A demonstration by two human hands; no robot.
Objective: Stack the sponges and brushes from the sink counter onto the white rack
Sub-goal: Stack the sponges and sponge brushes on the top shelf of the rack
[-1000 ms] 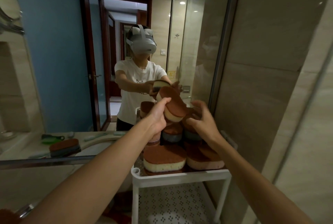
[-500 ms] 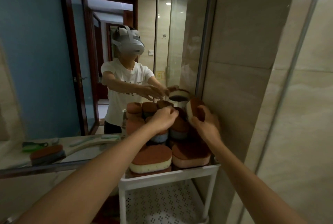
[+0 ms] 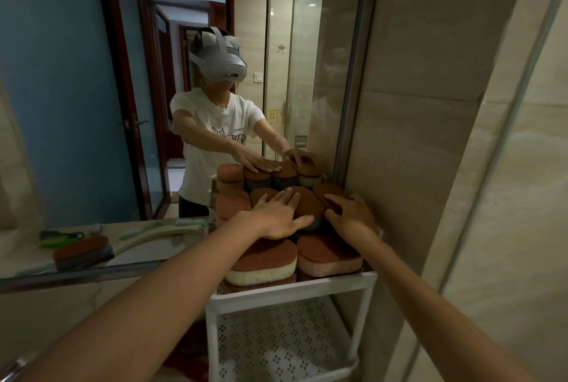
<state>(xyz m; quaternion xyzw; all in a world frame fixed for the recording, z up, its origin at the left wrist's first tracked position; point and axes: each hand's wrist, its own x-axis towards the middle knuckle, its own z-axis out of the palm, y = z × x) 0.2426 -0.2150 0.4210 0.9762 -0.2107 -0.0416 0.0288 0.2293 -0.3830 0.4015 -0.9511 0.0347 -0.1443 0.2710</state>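
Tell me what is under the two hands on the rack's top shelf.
Brown-topped sponges stacked in layers. The left hand lies flat on them and the right hand covers one. How many lie beneath is hidden, as is the floor of the white rack.

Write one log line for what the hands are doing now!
phase: stacking | left hand: flat on top sponges | right hand: on right sponge, grip unclear | white rack: top shelf holds sponges

Grey strapped headset point(image 3: 219, 63) — white short-sleeved T-shirt point(image 3: 212, 117), dark chest print point(image 3: 230, 135)
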